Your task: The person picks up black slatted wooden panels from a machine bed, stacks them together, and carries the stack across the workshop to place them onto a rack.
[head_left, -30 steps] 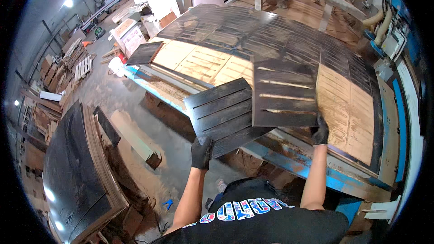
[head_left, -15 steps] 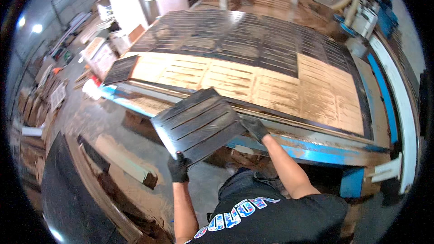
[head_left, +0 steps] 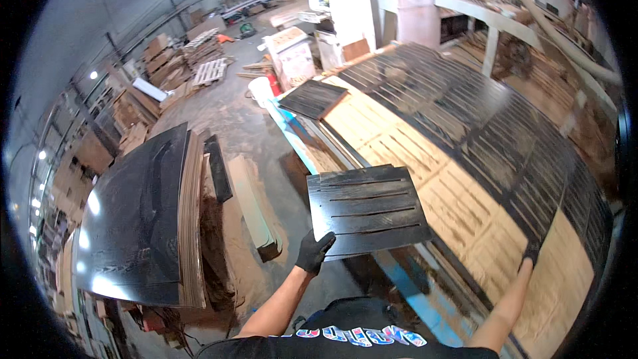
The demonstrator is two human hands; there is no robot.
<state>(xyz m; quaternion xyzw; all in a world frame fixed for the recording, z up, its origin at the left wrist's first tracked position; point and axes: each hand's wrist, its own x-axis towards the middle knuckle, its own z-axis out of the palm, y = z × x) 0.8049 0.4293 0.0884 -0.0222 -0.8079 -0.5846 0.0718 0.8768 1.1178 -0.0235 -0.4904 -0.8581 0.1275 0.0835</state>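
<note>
Left hand (head_left: 314,252), black-gloved: grip closed on the near corner of a slotted black panel (head_left: 367,211), held level and jutting away from the grip over the tabletop (head_left: 405,279) edge.
Right hand (head_left: 531,252), gloved, reaches onto the large cut sheet (head_left: 465,133); its grip state I cannot tell.
Risk: a one-corner hold lets the panel sag, twist or slip to the floor; its far edge could catch the tabletop rim.
Count: one panel in hand, one loose panel (head_left: 312,98) at the tabletop's far corner, one stack of boards (head_left: 143,219) left of the grip.
</note>
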